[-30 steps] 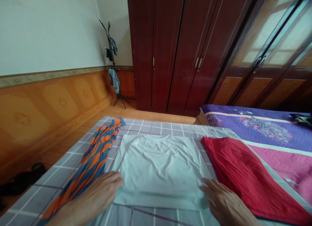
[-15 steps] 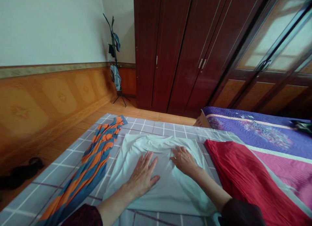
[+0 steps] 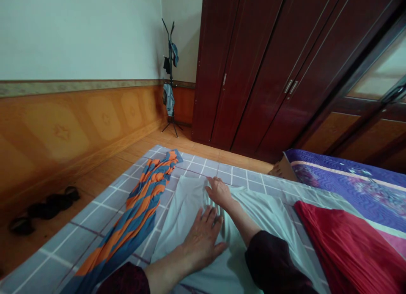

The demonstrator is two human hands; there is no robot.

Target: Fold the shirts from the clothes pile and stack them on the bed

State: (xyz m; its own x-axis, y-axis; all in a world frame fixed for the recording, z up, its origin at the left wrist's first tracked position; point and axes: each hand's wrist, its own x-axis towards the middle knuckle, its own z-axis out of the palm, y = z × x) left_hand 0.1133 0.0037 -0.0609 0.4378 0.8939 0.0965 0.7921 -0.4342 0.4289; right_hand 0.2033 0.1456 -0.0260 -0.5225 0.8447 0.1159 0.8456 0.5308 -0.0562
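A pale, light-coloured shirt point(image 3: 263, 209) lies spread on the checked grey bed cover, with creases running down its middle. My left hand point(image 3: 203, 237) rests on the shirt near its centre, fingers spread. Beyond it, near the shirt's far edge, my right hand point(image 3: 219, 192) touches the fabric; its fingers are partly extended and the palm faces down. Left of the shirt lies a twisted orange-and-blue striped garment point(image 3: 142, 201). On the right is a red garment point(image 3: 345, 239).
The checked bed cover point(image 3: 63, 247) reaches to the floor side. A purple floral bed cover point(image 3: 358, 175) is at the right. Behind stand a dark red wardrobe point(image 3: 247, 74) and a coat rack point(image 3: 171, 74). Dark shoes point(image 3: 52, 206) lie on the floor at left.
The view has turned right. My right hand has moved left and away from me to the shirt's far edge, close to my left hand. The shirt is more creased around its neckline.
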